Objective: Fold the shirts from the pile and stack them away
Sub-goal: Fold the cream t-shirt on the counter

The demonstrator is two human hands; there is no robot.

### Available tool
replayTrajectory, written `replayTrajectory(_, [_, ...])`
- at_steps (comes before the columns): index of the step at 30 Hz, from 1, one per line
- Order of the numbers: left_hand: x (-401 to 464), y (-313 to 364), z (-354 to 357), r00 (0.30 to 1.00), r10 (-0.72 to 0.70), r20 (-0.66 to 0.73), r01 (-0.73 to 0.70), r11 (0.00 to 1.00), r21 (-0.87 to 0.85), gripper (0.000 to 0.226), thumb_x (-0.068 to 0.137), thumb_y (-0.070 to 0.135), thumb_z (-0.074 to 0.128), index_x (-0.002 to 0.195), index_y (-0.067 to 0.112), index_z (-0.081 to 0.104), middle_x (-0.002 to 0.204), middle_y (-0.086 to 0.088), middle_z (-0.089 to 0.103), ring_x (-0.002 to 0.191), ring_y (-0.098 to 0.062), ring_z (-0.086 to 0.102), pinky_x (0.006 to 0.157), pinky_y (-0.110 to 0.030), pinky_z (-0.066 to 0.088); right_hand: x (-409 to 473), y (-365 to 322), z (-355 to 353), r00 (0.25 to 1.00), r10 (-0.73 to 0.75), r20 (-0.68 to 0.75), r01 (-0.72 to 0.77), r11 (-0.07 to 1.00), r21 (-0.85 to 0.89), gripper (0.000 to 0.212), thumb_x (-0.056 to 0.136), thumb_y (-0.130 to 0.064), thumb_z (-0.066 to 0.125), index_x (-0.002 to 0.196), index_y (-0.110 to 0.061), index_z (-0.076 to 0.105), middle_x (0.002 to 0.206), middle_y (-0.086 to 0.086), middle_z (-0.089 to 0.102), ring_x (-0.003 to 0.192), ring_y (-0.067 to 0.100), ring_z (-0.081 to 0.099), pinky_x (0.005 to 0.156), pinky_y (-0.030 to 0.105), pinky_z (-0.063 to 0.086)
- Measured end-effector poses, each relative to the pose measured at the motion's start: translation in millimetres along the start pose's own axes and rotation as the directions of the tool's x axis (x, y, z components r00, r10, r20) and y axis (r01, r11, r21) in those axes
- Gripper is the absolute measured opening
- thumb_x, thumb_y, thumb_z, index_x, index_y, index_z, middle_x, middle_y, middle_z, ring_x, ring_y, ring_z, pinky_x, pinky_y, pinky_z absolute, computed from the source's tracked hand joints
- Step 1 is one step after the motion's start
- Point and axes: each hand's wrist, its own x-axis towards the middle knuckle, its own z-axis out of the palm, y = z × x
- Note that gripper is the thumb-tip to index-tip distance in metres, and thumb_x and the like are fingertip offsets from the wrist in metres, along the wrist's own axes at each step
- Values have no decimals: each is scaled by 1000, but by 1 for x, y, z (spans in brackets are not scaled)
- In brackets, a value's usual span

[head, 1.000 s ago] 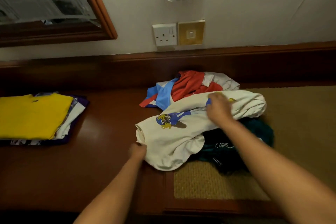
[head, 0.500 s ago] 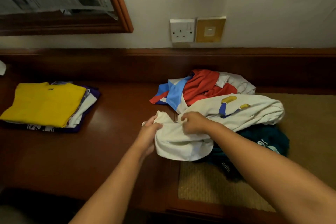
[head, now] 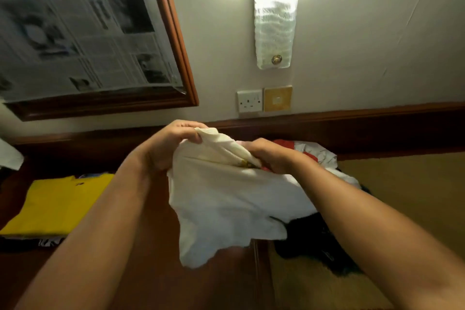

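Cream shirt (head: pixel 226 199) is now lifted off the pile (head: pixel 319 158); a second ago it lay bunched on top. Left hand (head: pixel 171 143) pinches one top edge, right hand (head: pixel 271 158) grips the other, hands close together, fabric hanging over the counter (head: pixel 151 272). Looks like hunting for the shoulders before shaking it out, though blur hides which edge is held. Folded stack, yellow shirt (head: pixel 55 204) on top, sits left, untouched.

Legible text: none. Newspaper sheet (head: pixel 75 33) in wooden frame, far left wall: columns and headlines blurred, unreadable. Cream shirt (head: pixel 226 196), centre: small yellow print patch, no lettering discernible. Dark garment (head: pixel 317 246), near right: unreadable.
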Motion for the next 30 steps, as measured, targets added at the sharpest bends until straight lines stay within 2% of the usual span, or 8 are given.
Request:
replayTrajectory(4, [-34,10,-43,991,105,79,-103,994,-29,25,53,13,64,75,12,75,72,-7,68,67,-16,65,56,-23,53,-31,-29,60,998,-18,-66,8,989,-148,19,89,-34,60,80,-26,75,86,-1,70,81,13,67,70,28,55])
replayTrajectory(9, [-85,31,-71,942,194,272,-201,980,-4,17,67,8,60,75,12,74,77,-7,66,73,-16,63,62,-25,53,-44,-55,170,982,-130,-137,120,990,-78,22,95,-7,54,115,-17,53,90,-11,54,79,2,58,62,6,46])
replayTrajectory(12, [-124,43,-83,924,253,286,-268,963,15,22,68,7,55,70,16,75,74,-4,66,70,-14,62,62,-24,53,-49,-75,213,981,-120,-153,82,969,-234,39,82,-6,69,117,8,56,90,11,55,83,18,57,82,25,53])
replayTrajectory(16, [-174,54,-109,922,331,203,-343,939,27,24,65,7,54,65,19,74,71,-3,65,68,-13,62,61,-24,52,-73,-97,232,945,-238,-223,198,962,-188,12,82,-4,66,85,-15,66,82,4,64,79,17,62,73,34,53])
replayTrajectory(20, [-221,58,-138,920,393,2,-392,918,63,18,71,12,58,68,20,74,73,-2,66,68,-13,62,60,-24,53,-100,-117,225,695,-417,-586,415,898,-147,6,76,-22,63,71,-20,60,79,9,55,80,24,50,76,40,42])
replayTrajectory(23, [-249,61,-152,860,470,-199,-379,849,368,26,90,6,55,79,22,72,79,0,67,75,-12,62,65,-20,51,-125,-134,220,513,-464,-722,524,836,-165,12,78,-27,63,75,-17,56,74,7,51,74,23,47,68,39,41])
replayTrajectory(25, [-263,61,-156,793,569,-220,-348,718,602,22,91,5,56,87,20,71,86,-3,69,81,-14,62,72,-22,52,-147,-146,223,413,-528,-742,523,805,-281,12,90,-22,61,80,-17,56,73,2,54,70,19,49,61,33,42])
replayTrajectory(30, [-296,62,-144,736,641,-220,-183,501,846,12,88,17,65,100,18,68,92,0,68,85,-14,62,76,-27,50,-200,-163,227,377,-648,-662,491,746,-450,8,95,-19,58,99,-13,53,80,2,56,66,13,49,54,21,43])
